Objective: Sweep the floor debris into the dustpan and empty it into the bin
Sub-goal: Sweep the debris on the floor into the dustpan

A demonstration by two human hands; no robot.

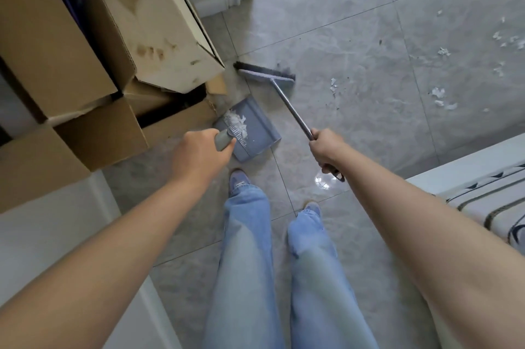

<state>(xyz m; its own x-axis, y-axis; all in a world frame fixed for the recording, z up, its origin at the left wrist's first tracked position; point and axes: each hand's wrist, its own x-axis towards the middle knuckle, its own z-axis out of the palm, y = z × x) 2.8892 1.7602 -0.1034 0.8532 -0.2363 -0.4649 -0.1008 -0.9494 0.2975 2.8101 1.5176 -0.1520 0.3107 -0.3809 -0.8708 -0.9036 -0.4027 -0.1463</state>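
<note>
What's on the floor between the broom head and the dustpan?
Bare tile: the head view shows nothing between the broom head and the dustpan.

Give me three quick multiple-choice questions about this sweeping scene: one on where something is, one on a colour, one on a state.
1. Where is the broom head?
A. inside the dustpan
B. on the floor beyond the dustpan, by the cardboard boxes
C. on the bed

2. What colour is the dustpan?
A. red
B. grey-blue
C. yellow

3. What is the dustpan's state?
A. empty
B. upside down
C. holding white scraps

Answers: 1 B, its bristles rest near the boxes. 2 B, its tray is grey-blue. 3 C, white scraps lie beside the left hand; the right hand holds the broom.
</note>
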